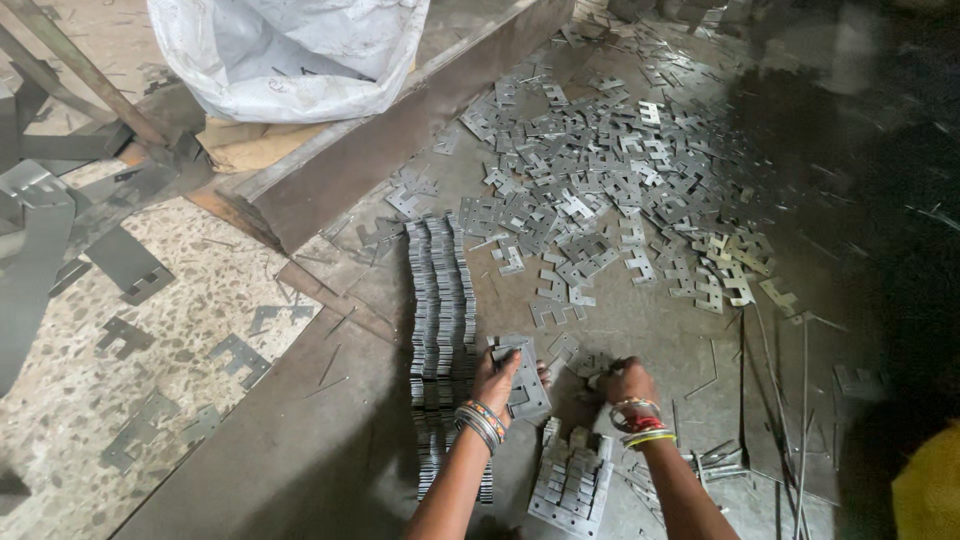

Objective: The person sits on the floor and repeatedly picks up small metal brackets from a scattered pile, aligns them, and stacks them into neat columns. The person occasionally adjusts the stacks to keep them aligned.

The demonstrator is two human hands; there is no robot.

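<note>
My left hand [497, 378] grips a small stack of flat grey metal stampings [524, 377], held on edge beside a long row of the same plates [441, 320] laid on the metal sheet. My right hand [626, 381] is closed over loose stampings [590, 363] at the near edge of the scattered heap [610, 190]. Between my forearms lies another pile of notched plates [572, 482]. Bangles sit on both wrists.
A white sack [290, 50] stands at the back left behind a rusty steel beam [400, 130]. Speckled floor [110, 370] with a few stray plates lies to the left. Thin metal rods [800, 420] lie at the right, a yellow object [930, 490] at the corner.
</note>
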